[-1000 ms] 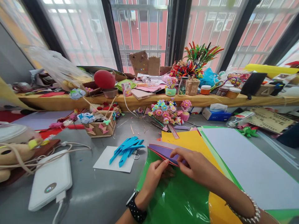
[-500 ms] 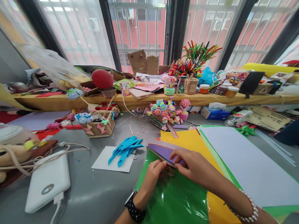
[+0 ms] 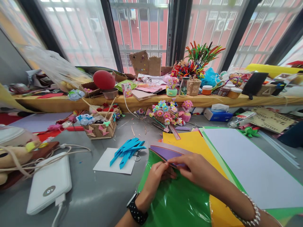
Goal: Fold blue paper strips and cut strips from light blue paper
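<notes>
A stack of coloured sheets (image 3: 167, 152), purple on top with red and other edges, sticks out of a glossy green plastic sleeve (image 3: 180, 198) on the grey table. My left hand (image 3: 157, 176), with a black dotted watch strap at the wrist, pinches the stack's near edge from below. From the right, my right hand (image 3: 196, 168), with a bead bracelet, pinches the same edges with thumb and fingers closed. A yellow sheet (image 3: 191, 142) lies under the stack, and a large white sheet (image 3: 246, 164) on green sheets lies to its right.
Blue paper strips (image 3: 126, 149) rest on a small white sheet beside scissors. A white power bank (image 3: 48, 183) with a cable is at the left. A cardboard box (image 3: 101, 127), paper flower bouquet (image 3: 167, 115), tissue box (image 3: 216, 115) and a cluttered wooden sill (image 3: 151, 101) lie beyond.
My right hand's fingers slid slightly down and right along the stack's edge, exposing more of the purple sheet. My left hand stayed at the stack's near edge.
</notes>
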The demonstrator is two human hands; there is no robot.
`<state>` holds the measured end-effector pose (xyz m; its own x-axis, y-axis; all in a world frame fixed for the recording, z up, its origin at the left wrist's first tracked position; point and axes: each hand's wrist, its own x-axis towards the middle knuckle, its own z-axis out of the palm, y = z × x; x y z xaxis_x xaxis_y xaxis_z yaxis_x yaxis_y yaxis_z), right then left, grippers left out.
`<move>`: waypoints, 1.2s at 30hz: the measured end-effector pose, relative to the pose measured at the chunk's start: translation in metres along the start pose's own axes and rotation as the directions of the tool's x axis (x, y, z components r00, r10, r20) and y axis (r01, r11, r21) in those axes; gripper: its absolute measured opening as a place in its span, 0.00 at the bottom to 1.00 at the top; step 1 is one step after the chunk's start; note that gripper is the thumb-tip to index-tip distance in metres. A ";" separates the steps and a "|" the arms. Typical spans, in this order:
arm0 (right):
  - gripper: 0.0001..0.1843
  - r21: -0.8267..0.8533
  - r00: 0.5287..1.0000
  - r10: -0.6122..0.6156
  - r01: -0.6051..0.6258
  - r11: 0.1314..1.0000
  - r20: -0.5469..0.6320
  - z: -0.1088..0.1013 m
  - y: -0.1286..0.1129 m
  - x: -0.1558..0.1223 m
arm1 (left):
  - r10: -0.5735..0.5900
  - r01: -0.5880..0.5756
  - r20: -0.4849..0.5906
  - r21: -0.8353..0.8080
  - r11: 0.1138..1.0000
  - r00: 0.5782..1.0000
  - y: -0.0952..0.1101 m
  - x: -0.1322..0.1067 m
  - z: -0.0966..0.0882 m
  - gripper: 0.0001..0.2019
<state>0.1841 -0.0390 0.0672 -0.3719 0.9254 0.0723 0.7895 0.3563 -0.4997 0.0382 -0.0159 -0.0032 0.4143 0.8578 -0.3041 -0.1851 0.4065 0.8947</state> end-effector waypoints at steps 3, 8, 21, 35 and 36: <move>0.21 -0.013 1.000 0.003 -0.004 1.000 -0.017 0.000 0.001 0.001 | 0.000 0.000 0.009 0.000 1.000 1.000 0.001 -0.001 0.001 0.14; 0.17 -0.028 0.998 0.068 -0.068 0.997 0.011 -0.004 -0.002 0.002 | 0.001 -0.001 0.007 0.007 1.000 1.000 0.001 -0.002 0.001 0.12; 0.11 0.008 0.994 0.110 -0.110 0.994 0.005 -0.004 -0.001 0.003 | 0.020 -0.021 0.012 0.086 0.996 1.000 0.004 -0.004 0.004 0.15; 0.09 0.100 0.992 0.124 -0.125 0.987 0.011 -0.012 0.012 0.000 | 0.698 -0.493 0.437 0.859 -0.137 0.567 -0.009 -0.009 -0.010 0.19; 0.09 0.099 0.992 0.123 -0.124 0.987 0.010 -0.011 0.013 0.000 | 0.706 -0.485 0.452 0.857 -0.174 0.545 -0.009 -0.008 -0.009 0.18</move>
<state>0.2002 -0.0331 0.0701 -0.2769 0.9609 0.0014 0.7771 0.2247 -0.5879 0.0281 -0.0238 -0.0121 0.4980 0.6126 0.6138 0.5951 -0.7563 0.2720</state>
